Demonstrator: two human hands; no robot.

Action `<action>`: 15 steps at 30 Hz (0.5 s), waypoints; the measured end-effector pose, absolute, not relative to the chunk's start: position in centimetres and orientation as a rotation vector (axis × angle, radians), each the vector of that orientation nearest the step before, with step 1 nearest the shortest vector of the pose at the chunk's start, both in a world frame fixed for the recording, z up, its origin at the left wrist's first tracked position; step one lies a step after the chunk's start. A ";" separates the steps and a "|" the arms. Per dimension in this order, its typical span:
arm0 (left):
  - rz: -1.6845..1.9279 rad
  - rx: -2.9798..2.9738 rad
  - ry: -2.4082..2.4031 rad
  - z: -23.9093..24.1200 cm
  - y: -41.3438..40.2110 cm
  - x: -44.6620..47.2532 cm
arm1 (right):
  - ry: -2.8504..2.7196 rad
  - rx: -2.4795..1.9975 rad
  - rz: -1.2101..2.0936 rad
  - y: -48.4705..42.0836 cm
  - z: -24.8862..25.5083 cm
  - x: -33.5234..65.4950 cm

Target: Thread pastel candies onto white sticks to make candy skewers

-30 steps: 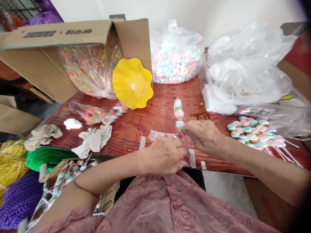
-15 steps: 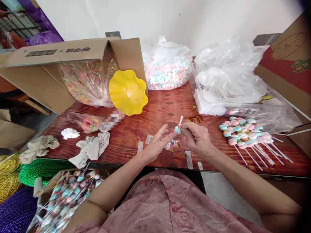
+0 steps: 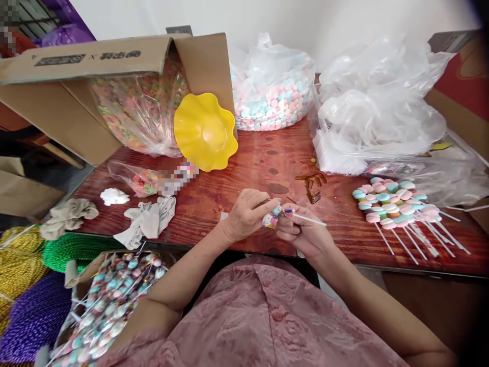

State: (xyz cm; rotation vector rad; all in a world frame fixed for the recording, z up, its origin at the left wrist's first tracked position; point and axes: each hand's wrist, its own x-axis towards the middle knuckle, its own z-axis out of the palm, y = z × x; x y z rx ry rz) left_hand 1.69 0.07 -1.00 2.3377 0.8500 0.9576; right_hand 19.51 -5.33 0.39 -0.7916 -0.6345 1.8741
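A marshmallow lollipop with a pale blue head [image 3: 276, 209] and a white stick [image 3: 315, 220] is held between my hands above the table. My right hand [image 3: 305, 237] is closed around it where the stick meets the head, and the stick points right. At that neck shows a small blue and red band. My left hand [image 3: 244, 214] comes from the left, its fingertips pinched at the blue head, partly covering it. Below the hands lies a small colourful printed piece [image 3: 269, 220], half hidden. Gold twist ties [image 3: 313, 187] lie just beyond my right hand.
Marshmallow lollipops [image 3: 395, 201] lie at right. Behind stand a bag of marshmallows [image 3: 275, 97], clear plastic bags [image 3: 367, 122], a yellow wavy bowl [image 3: 206, 132] and a cardboard box [image 3: 206, 66]. Grey gloves [image 3: 148, 219] lie left; a box of wrapped lollipops [image 3: 110, 300] sits below.
The lollipop has turned from upright to nearly level, its stick now pointing right. My left hand, spread before, has closed in on the head. The view has shifted slightly.
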 end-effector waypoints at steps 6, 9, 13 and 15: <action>0.954 2.590 0.822 -1.7 -1.8 -2.2 | -0.442 -0.680 2.206 -7.5 -1.1 16.1; 0.817 2.645 0.945 -1.8 -5.6 -8.5 | -0.596 -0.857 2.162 -8.1 -2.6 15.4; 0.220 2.501 1.526 -2.7 -12.7 -21.0 | -0.779 -1.114 1.812 -8.0 -4.4 18.0; -0.234 2.348 1.890 -3.5 -15.5 -26.2 | -0.756 -1.188 1.670 -7.9 -4.8 20.2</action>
